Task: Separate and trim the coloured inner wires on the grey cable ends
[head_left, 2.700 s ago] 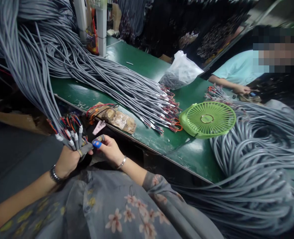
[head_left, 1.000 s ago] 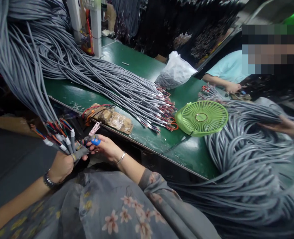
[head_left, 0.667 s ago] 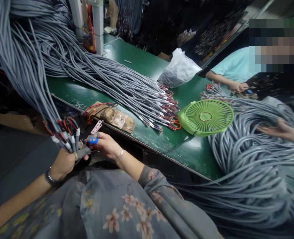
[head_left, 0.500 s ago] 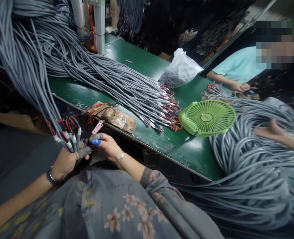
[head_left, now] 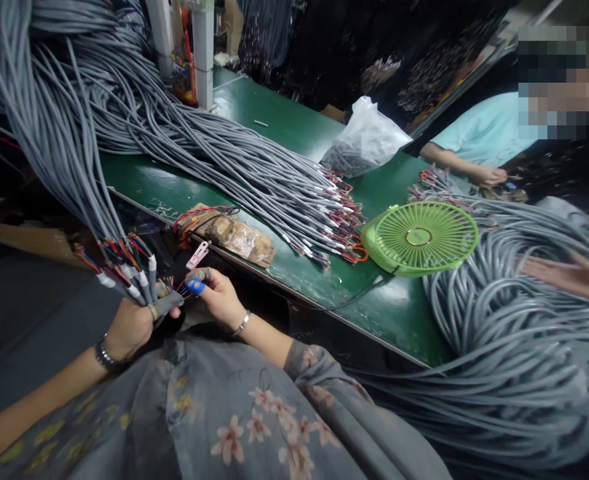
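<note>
My left hand point(head_left: 137, 320) is closed round several grey cables point(head_left: 144, 288) whose white-banded ends fan out into thin coloured wires point(head_left: 124, 257). Grey finger covers wrap its thumb and a finger. Close on its right, my right hand point(head_left: 218, 297) pinches fine wires point(head_left: 180, 287) that come out of a cable end at the left thumb. Its thumb wears a blue cover and its forefinger a grey one. The grey cables hang down from a large bundle point(head_left: 49, 120) at the upper left. A pink clip point(head_left: 197, 255) stands just above my right fingertips, at the table edge.
On the green table point(head_left: 274, 207) lie a long row of grey cables point(head_left: 254, 173), a taped block point(head_left: 239, 240), a green fan point(head_left: 419, 237) and a plastic bag point(head_left: 367, 143). Coiled cables point(head_left: 499, 307) fill the right. A co-worker's hands point(head_left: 492, 177) work opposite; another person's hand point(head_left: 569, 273) reaches in.
My right hand stays at the wires, with its fingers slightly shifted. The coloured wires in my left hand spread further left. At the right, the other person's hand has moved over the coil.
</note>
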The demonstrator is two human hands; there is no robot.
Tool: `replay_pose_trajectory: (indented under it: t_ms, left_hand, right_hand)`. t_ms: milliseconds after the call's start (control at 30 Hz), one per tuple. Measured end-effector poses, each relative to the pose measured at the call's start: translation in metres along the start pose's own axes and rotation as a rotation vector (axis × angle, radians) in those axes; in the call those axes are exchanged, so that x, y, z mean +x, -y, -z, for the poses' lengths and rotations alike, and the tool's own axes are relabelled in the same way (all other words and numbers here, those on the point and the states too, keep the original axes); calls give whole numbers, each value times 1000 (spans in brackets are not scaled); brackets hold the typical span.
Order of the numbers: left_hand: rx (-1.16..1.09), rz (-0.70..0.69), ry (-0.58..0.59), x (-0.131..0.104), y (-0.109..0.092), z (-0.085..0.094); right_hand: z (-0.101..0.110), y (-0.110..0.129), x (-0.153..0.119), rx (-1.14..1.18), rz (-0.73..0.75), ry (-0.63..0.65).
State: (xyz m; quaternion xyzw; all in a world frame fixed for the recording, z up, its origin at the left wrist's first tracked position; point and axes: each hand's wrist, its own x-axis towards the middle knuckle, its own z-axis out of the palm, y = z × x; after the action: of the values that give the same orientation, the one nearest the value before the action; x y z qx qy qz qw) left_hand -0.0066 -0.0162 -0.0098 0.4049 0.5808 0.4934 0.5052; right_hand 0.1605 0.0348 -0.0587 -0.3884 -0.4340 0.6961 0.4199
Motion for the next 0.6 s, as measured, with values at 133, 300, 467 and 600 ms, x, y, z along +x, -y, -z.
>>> replay_pose_trajectory:
  t_ms: [133, 300, 467, 600]
  left_hand:
    - [-38, 26, -44, -2, -3, -3]
    - [-55, 8, -79, -2, -8, -6]
    - [-43, -4, -88, 3, -18, -18]
    - [-53, -11, -114, 6, -23, -27]
  right_hand:
    - [4, -4, 7, 183, -148, -35]
    - [11, 14, 18, 283, -278, 55]
    - [5, 17, 28, 173, -111, 56]
    - [-1, 3, 34, 117, 42, -101]
